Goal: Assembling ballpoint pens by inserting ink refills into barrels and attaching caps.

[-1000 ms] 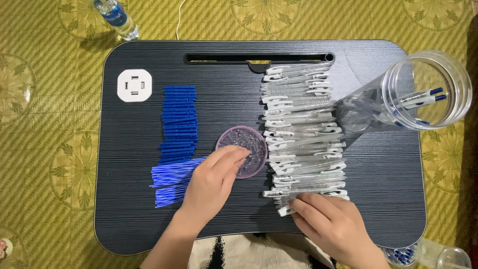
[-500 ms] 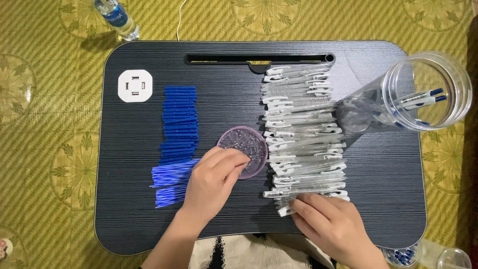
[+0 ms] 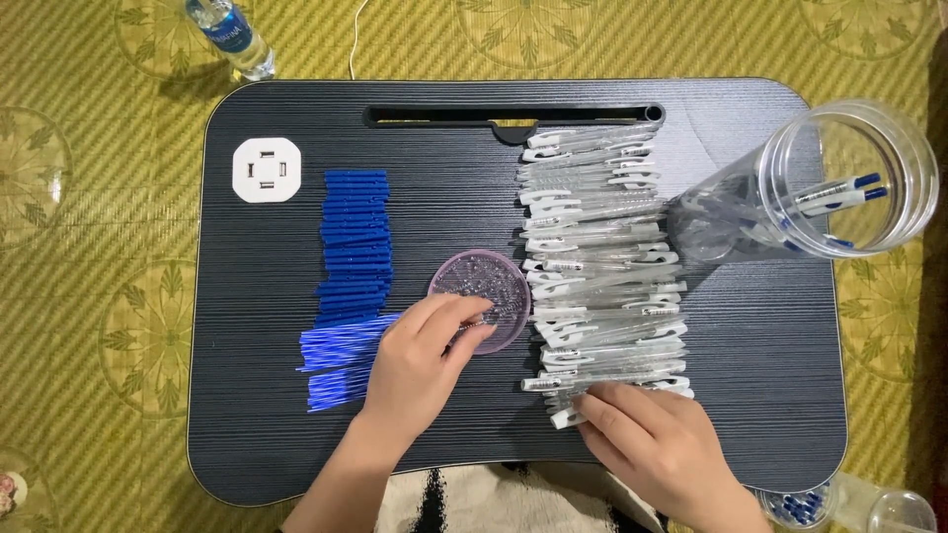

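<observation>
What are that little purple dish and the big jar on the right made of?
The purple dish looks like thin translucent plastic: the dark tray shows through it. The jar seems clear plastic, perhaps glass: the pens inside show plainly through its glossy wall.

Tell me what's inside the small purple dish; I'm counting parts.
The small purple dish holds many tiny clear or silvery bits, too small to identify. The left hand covers its lower edge, fingertips reaching in.

Black, finely striped table on a yellow-green floral mat. Blue pen caps; clear and white pen barrels. Translucent purple dish; white square socket block.
</observation>
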